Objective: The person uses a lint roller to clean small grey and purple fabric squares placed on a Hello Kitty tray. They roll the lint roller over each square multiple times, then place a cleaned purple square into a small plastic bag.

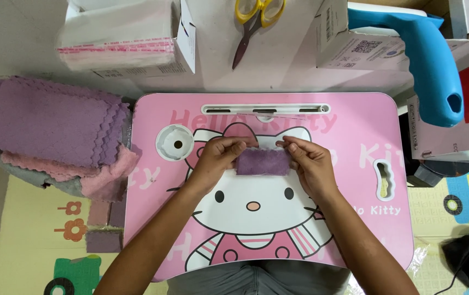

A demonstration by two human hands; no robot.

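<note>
Folding under way: small purple cloth (263, 161) pinched at both ends by left hand (218, 158) and right hand (311, 163), fingers closed on it, mid pink lap surface (355, 180). Seemingly next: pressing flat, edges squared. Stacked cloths (54, 128) far left.

On the pink lap table (355, 180), the left hand (218, 158) and right hand (312, 163) pinch the 2 ends of a folded purple cloth (263, 162). A cloth stack (54, 131) lies left of the table, yellow scissors (255, 19) beyond it.
</note>
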